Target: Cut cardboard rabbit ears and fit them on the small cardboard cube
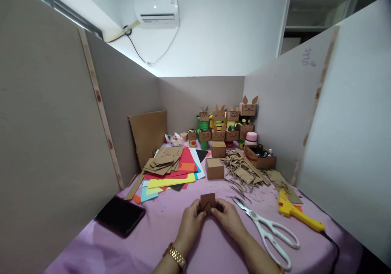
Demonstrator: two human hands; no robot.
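Observation:
A small brown cardboard piece (208, 199) is held upright between both hands above the purple cloth, low in the middle. My left hand (193, 216) grips its left side, thumb in front. On its right side my right hand (225, 215) pinches it, with the thumb near a folded, pointed part at the bottom. The curled fingers behind are partly hidden. White-handled scissors (265, 225) lie just right of my right hand, blades pointing up and left. Farther back stand two plain cardboard boxes, one nearer (214, 169) and one behind it (218, 149).
A black tablet (120, 216) lies at the left. Cardboard pieces (165, 160) top coloured paper (171, 180). Cardboard scraps (244, 170), an open box (259, 156) and a yellow glue gun (297, 213) with a cord are at right. Several animal figures (218, 121) stand behind.

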